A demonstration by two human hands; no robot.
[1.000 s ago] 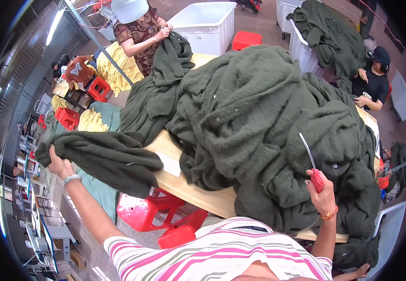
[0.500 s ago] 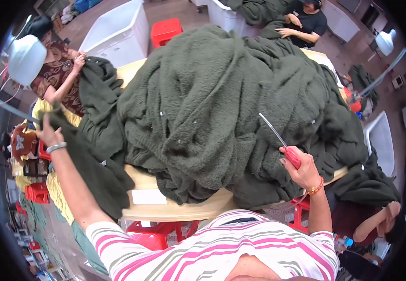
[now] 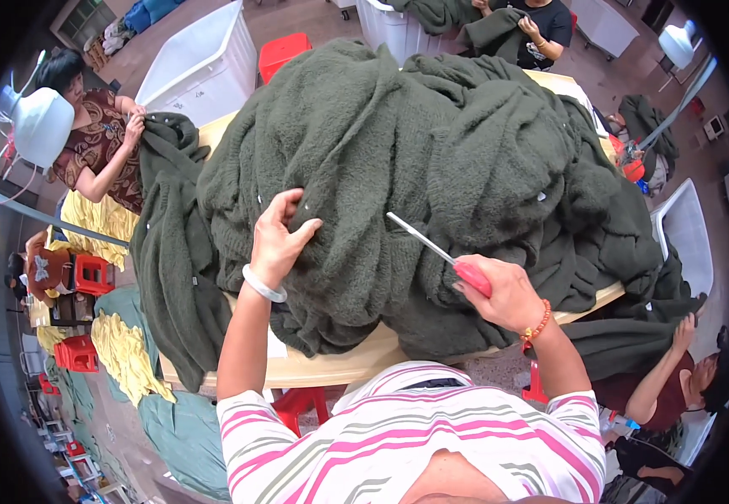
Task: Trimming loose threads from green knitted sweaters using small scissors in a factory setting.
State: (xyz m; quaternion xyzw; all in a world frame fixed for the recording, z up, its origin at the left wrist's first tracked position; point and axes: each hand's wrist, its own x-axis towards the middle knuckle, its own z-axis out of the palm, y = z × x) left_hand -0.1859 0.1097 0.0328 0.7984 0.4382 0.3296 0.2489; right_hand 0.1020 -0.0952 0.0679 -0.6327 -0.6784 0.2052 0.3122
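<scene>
A big heap of dark green fleecy garments (image 3: pixel 431 168) covers a pale wooden table (image 3: pixel 339 365). My left hand (image 3: pixel 280 239) lies on the near side of the heap, fingers curled and pinching the fabric. My right hand (image 3: pixel 503 294) holds a red-handled tool with a thin metal blade (image 3: pixel 436 250); the blade points up and left over the fabric. A white bangle sits on my left wrist and an orange bead bracelet on my right.
A person in a patterned top (image 3: pixel 100 147) handles green fabric at the table's far left corner. Another person in black (image 3: pixel 541 21) works at the far side, and a third sits at the lower right (image 3: pixel 675 382). White bins (image 3: pixel 200 67), red stools (image 3: pixel 284 50) and yellow cloth (image 3: pixel 121 353) surround the table.
My left hand has come in from the far left edge of the pile and now grips the fabric near the middle. My right hand keeps the tool and has shifted slightly left.
</scene>
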